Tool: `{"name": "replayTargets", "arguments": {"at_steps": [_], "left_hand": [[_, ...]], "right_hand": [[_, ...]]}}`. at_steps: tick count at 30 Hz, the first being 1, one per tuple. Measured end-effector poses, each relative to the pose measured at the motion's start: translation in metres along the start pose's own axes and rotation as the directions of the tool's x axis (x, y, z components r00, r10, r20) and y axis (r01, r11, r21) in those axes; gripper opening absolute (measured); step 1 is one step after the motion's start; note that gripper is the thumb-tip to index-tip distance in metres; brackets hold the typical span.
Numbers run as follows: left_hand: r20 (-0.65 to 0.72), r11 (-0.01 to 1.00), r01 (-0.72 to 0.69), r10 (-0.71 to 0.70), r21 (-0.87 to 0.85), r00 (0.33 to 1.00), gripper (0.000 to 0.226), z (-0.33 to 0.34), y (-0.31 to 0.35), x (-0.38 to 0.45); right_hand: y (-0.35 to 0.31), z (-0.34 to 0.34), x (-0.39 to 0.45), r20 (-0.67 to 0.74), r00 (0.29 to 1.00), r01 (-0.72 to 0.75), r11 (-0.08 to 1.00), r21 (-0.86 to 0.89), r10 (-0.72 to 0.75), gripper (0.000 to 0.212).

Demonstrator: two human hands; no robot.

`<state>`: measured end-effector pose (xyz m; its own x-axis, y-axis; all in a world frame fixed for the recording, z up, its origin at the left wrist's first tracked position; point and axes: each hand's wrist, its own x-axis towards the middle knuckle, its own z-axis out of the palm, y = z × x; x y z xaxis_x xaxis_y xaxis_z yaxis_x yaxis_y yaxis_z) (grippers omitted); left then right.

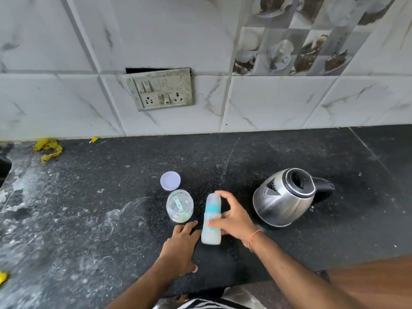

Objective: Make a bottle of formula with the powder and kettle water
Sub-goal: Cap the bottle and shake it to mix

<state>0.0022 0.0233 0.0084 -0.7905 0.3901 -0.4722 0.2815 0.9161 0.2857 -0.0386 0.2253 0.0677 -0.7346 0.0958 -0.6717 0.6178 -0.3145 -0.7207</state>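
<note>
Right hand (pixel 231 219) pinches capped bottle (pixel 211 221); left hand (pixel 181 246) spread on bench (pixel 89 219) — weak grip risks toppling toward open powder jar (pixel 179 206).

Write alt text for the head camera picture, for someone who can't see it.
A person's right hand grips an upright baby bottle on a dark counter, while the left hand rests flat beside it. An open powder jar with its lid off stands left of the bottle, a steel kettle right.
</note>
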Motion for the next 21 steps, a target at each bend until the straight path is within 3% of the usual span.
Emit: {"name": "replayTargets", "arguments": {"at_steps": [2, 3, 6, 8, 10, 11, 15, 17, 18, 19, 21], "left_hand": [[0.001, 1.000, 0.000, 0.000, 0.000, 1.000, 0.113, 0.000, -0.001, 0.001], [0.003, 1.000, 0.001, -0.001, -0.006, 1.000, 0.113, 0.000, -0.001, 0.002], [0.006, 1.000, 0.016, -0.016, -0.023, 1.000, 0.113, 0.004, 0.000, 0.002], [0.007, 0.999, 0.021, -0.021, -0.024, 1.000, 0.114, 0.006, -0.001, 0.001], [0.010, 0.999, 0.024, -0.024, -0.027, 1.000, 0.114, 0.007, -0.002, 0.004], [0.014, 0.999, 0.027, -0.026, -0.029, 1.000, 0.113, 0.007, -0.002, 0.005], [0.023, 0.999, 0.030, -0.029, -0.024, 0.999, 0.116, 0.008, -0.003, 0.004], [0.022, 0.999, 0.032, -0.032, -0.030, 0.999, 0.115, 0.007, -0.003, 0.006], [0.025, 0.999, 0.036, -0.035, -0.030, 0.999, 0.114, 0.006, -0.002, 0.006], [0.030, 0.999, 0.038, -0.037, -0.028, 0.999, 0.113, 0.005, -0.001, 0.006], [0.038, 0.999, 0.034, -0.033, -0.022, 0.999, 0.113, 0.005, -0.001, 0.004]], "right_hand": [[0.000, 0.000, 0.000, -0.018, 0.994, 0.105, 0.989, -0.103, -0.107, 0.084], [0.001, -0.003, 0.000, -0.064, 0.985, 0.160, 0.986, -0.053, -0.163, 0.081], [0.001, -0.003, 0.004, -0.025, 0.998, 0.052, 0.997, 0.060, -0.051, 0.085], [0.003, -0.001, 0.000, 0.008, 1.000, -0.018, 1.000, 0.022, 0.018, 0.085], [0.005, -0.002, 0.002, -0.081, 0.987, 0.140, 0.990, -0.023, -0.142, 0.080], [0.005, -0.005, 0.004, -0.117, 0.983, 0.151, 0.987, 0.057, -0.144, 0.079], [0.005, -0.004, 0.006, 0.000, 0.996, -0.086, 0.979, 0.182, 0.088, 0.082], [0.004, -0.005, 0.008, -0.090, 0.993, 0.087, 0.994, 0.065, -0.081, 0.078], [0.005, -0.008, 0.009, -0.114, 0.987, 0.125, 0.987, 0.096, -0.114, 0.077], [0.005, -0.008, 0.011, -0.100, 0.990, 0.112, 0.984, 0.136, -0.099, 0.078], [0.003, -0.005, 0.012, -0.022, 0.998, -0.059, 0.979, 0.195, 0.065, 0.084]]}}
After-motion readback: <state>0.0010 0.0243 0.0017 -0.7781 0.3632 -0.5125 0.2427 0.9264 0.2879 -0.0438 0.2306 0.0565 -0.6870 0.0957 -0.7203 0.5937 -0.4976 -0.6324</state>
